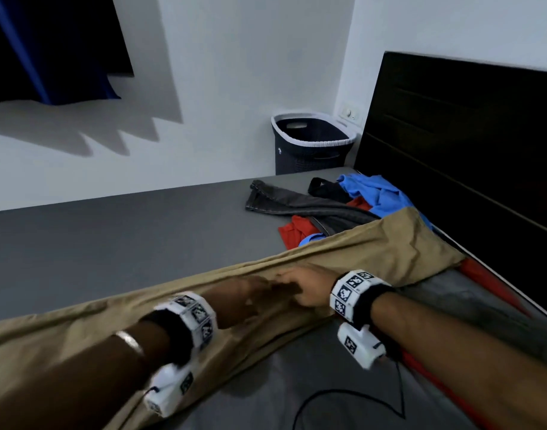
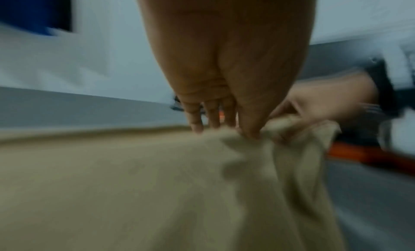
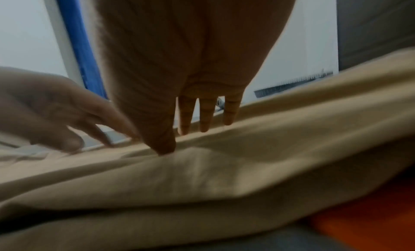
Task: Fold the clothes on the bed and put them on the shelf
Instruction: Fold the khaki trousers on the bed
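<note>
Khaki trousers (image 1: 374, 246) lie stretched slantwise across the grey bed (image 1: 111, 237). Both hands meet at their middle. My right hand (image 1: 306, 290) pinches a raised fold of the trousers (image 3: 224, 183), thumb on the near side and fingers behind it, seen close in the right wrist view (image 3: 186, 139). My left hand (image 1: 244, 293) rests on the trousers (image 2: 134, 183) just beside it, fingers straight, thumb tip pressing the bunched cloth (image 2: 224, 127). Near the headboard lies a pile of grey jeans (image 1: 284, 203), a blue shirt (image 1: 374, 190), a red garment (image 1: 297, 231) and a black item (image 1: 325, 186).
A dark laundry basket (image 1: 309, 144) stands on the floor beyond the bed's far edge. The black headboard (image 1: 467, 135) runs along the right. More red cloth (image 1: 483, 277) lies under the trousers' right end. A black cable (image 1: 343, 395) loops over the sheet near me. No shelf is in view.
</note>
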A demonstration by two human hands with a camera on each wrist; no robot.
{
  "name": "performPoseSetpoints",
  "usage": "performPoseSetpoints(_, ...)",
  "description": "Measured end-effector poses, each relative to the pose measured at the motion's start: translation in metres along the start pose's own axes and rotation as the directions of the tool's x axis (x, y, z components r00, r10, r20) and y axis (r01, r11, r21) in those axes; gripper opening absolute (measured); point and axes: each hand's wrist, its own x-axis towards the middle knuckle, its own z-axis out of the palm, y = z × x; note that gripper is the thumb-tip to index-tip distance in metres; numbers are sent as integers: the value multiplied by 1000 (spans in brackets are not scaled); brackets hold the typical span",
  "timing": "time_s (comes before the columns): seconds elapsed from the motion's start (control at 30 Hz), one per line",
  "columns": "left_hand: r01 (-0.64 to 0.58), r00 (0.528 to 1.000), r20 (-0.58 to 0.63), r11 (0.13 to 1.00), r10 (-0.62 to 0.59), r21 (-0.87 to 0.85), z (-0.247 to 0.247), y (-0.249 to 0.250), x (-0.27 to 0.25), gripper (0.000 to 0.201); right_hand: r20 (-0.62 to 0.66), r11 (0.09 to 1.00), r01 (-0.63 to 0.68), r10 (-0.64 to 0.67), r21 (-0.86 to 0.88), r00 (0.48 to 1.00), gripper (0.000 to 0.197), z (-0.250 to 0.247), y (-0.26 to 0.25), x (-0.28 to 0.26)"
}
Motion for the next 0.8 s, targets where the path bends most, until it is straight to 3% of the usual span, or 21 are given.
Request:
performPoseSetpoints(0.07,29,995,92,999,-32,40,16,7,16,77,49,998,-55,55,-1,997,61,4,4,4)
performPoseSetpoints(0.13,166,962,195,976,-192,142,27,5,24,94,88,972,-206,216,-110,972,66,-2,19,-5)
performPoseSetpoints(0.2,274,925,202,932,-323,235,33,-2,23,108,76,921,-341,360,-191,930,75,-10,39,-17)
performPoseSetpoints(0.33,317,921,154,916,-359,244,44,-10,22,98,13,836,-547,548,-41,837,79,-31,89,-46)
performPoseSetpoints(0.53,329,919,148,917,-366,226,48,-13,24,96,13,684,-712,719,158,695,85,-48,150,-77)
performPoseSetpoints(0.67,327,919,148,916,-365,232,48,-12,24,95,-81,660,-704,742,263,665,78,-47,149,-68)
performPoseSetpoints(0.73,329,918,147,915,-368,236,47,-10,23,95,-190,618,-690,781,377,595,66,-51,155,-76)
performPoseSetpoints(0.8,327,920,145,916,-365,232,47,-9,24,95,-160,548,-713,828,438,538,64,-51,168,-87)
